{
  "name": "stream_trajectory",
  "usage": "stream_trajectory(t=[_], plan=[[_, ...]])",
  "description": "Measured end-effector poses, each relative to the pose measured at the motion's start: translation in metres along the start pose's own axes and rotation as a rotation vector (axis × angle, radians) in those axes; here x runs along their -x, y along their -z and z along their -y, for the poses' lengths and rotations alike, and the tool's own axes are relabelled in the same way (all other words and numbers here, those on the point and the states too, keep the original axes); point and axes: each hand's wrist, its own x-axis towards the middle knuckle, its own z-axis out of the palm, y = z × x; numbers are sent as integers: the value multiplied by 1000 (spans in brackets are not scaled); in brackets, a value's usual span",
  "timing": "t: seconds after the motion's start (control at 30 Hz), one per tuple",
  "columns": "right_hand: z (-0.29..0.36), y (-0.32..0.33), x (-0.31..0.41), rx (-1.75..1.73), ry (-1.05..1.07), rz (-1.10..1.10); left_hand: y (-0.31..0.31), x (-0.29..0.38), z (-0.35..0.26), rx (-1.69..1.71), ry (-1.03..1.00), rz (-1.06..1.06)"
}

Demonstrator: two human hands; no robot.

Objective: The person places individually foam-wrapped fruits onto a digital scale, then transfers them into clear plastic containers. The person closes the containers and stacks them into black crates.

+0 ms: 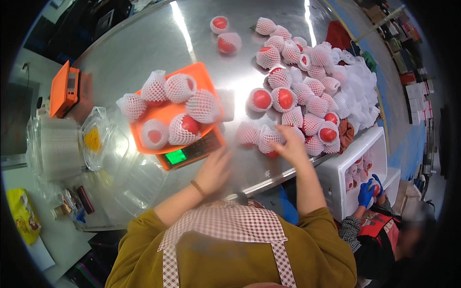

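My right hand (292,147) has thumb and fingertips on a red tomato in a white foam net sleeve (268,137), near the table's front edge. A second sleeved tomato (247,133) lies just left of it. My left hand (215,169) is motion-blurred and holds nothing visible, beside the front right corner of an orange digital scale (201,145). On this scale, whose display glows green, sits an orange tray (169,111). Several sleeved tomatoes (184,127) lie in the tray, with bare metal table around it.
A heap of sleeved tomatoes (313,95) and loose white foam nets (360,93) covers the table's right side. Clear plastic containers (61,149) stand left, near another orange scale (65,90). At right, a person's blue-gloved hands (367,190) reach into a white foam box (329,183).
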Motion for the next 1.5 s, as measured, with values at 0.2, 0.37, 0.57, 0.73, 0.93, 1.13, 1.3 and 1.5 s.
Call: stream_trajectory(t=[0.2, 0.37, 0.57, 0.73, 0.93, 1.13, 1.3, 1.5], plan=[[-125, 85, -138, 331, 10, -479, -5, 37, 21, -1, 154, 89], [-219, 94, -200, 477, -354, -80, -7, 48, 31, 68, 204, 32], [-235, 95, -200, 340, -381, -105, 0, 52, 30, 78, 248, -12], [-186, 102, -174, 219, -234, -558, 23, 53, 22, 63, 152, -136], [9, 55, -109, -779, 140, -310, 77, 44, -13, 127, 69, -455], [213, -41, -46, -592, 666, 404, 112, 47, -23, 101, 82, -611], [268, -77, -96, -224, 699, 198, 127, 79, 32, 559, 421, -800], [297, -109, -115, 222, 808, 237, 126, 60, 100, 263, 502, -1011]])
